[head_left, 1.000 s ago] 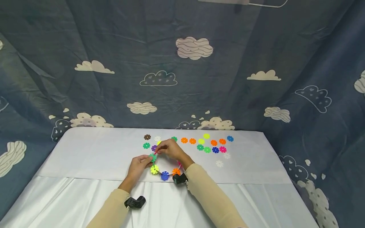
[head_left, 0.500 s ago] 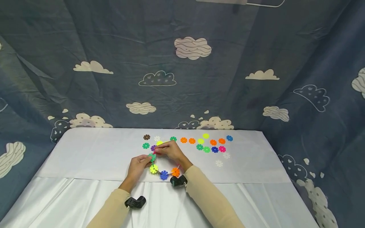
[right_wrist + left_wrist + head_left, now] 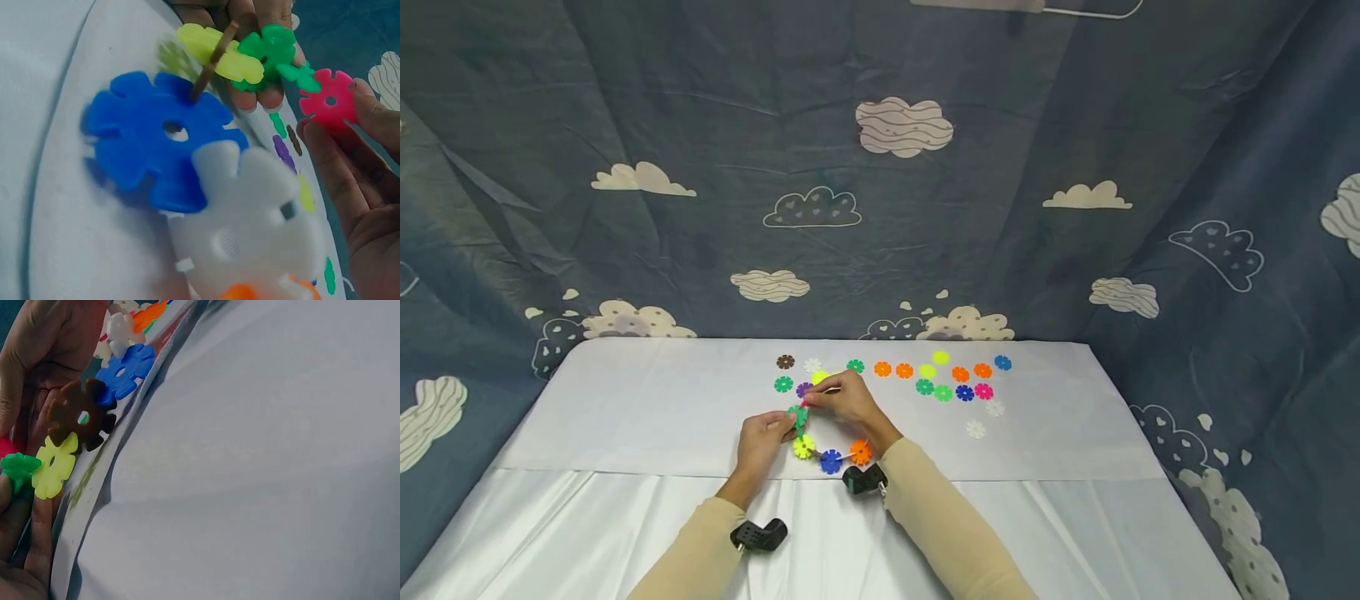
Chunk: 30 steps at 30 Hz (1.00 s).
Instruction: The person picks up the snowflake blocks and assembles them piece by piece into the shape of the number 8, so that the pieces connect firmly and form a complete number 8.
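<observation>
A chain of notched snowflake discs curves between the hands. It includes a yellow disc (image 3: 804, 447), a blue disc (image 3: 831, 462), an orange disc (image 3: 861, 452), a brown disc (image 3: 78, 412) and a white disc (image 3: 250, 206). The left hand (image 3: 762, 442) pinches green discs (image 3: 270, 47) at the chain's far end. Thumb and fingers of the right hand (image 3: 847, 398) pinch a pink disc (image 3: 337, 84), held upright with its edge right at the green one. The right forearm hides the chain's other end in the head view.
Several loose discs lie at the back of the white-covered table (image 3: 647, 408), among them a brown disc (image 3: 786, 362), a purple disc (image 3: 804, 389) and another pink disc (image 3: 983, 391). Farther right are orange discs (image 3: 960, 374) and white discs (image 3: 975, 430). A cloud-patterned curtain (image 3: 820, 125) stands behind.
The right hand has shifted slightly left with the pink disc, closer against the green disc. The left hand keeps its pinch, and the loose discs stay where they were.
</observation>
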### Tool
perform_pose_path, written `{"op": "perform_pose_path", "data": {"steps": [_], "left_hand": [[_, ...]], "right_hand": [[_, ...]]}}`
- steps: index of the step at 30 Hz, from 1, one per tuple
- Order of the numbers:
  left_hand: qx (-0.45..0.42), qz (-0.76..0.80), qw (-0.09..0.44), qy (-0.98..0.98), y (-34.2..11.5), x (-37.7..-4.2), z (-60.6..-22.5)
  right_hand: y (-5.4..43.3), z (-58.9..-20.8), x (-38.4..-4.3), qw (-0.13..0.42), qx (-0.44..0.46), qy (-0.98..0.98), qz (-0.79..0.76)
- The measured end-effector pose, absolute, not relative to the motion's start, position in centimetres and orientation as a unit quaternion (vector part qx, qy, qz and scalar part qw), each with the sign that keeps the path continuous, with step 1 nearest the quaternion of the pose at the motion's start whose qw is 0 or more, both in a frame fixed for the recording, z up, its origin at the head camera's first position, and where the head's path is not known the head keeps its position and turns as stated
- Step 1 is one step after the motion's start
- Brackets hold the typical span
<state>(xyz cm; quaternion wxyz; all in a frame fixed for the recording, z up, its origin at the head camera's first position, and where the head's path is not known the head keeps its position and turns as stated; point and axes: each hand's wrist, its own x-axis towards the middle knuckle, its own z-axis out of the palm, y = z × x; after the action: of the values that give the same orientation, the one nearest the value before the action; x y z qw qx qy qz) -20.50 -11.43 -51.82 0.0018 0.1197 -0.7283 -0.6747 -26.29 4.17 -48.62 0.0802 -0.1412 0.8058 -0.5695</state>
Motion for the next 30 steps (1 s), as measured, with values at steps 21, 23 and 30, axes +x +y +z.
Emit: {"op": "perform_pose_path", "data": {"steps": [21, 23, 30], "left_hand": [[0.108, -0.664, 0.004, -0.740, -11.01, -20.48, -51.71], [0.108, -0.663, 0.007, -0.741, -10.90, -20.40, -51.66], [0.101, -0.662, 0.014, -0.742, -10.97, -20.39, -51.61]], "right_hand": [[4.62, -48.38, -26.85, 0.036, -0.247, 0.828, -0.502], [4.60, -48.48, -26.75, 0.034, -0.240, 0.831, -0.501], [4.58, -48.88, -26.58, 0.050, -0.224, 0.830, -0.508]]}}
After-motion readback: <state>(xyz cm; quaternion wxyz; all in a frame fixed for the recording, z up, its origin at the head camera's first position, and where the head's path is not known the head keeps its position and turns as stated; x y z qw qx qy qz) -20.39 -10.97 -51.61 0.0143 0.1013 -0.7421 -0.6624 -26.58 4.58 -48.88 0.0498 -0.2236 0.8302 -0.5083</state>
